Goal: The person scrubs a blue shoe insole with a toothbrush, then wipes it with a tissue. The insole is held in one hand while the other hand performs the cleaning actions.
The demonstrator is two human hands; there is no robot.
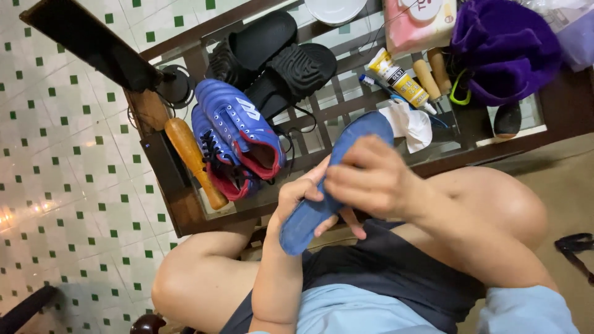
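The left hand [297, 198] cups the insole [337, 179] from below, its fingers curled up around the lower half so that the tips show past the far edge. The right hand [371, 179] lies over the top of the insole, fingers bent and pressed down on its middle; both hands are closed on it. The insole is blue, held slanting above the lap, toe end pointing up and away from the fingers toward the table [185, 210].

What could go wrong: the insole is thin and looks bendy, and the grip sits near its middle and heel, so a hard squeeze may crease it. If either hand lets go, the loose toe end may swing into the tissue [411, 124] just beyond it, or the insole may drop to the tiled floor [68, 154]. The glue tube [399, 79] lies a little past the tissue; glue on the fingers would smear onto the insole, though I cannot tell if the tube is open.

Counting outward from the fingers: one insole; one crumpled tissue; two blue shoes [238, 136] to the left of the hands, lying together; one wooden stick [195, 161] beside them; two black slides [272, 59] further off; one glue tube; two short wooden handles [430, 74] next to it; one purple bag [507, 49] at the far right; one white plate [334, 9] at the far edge.
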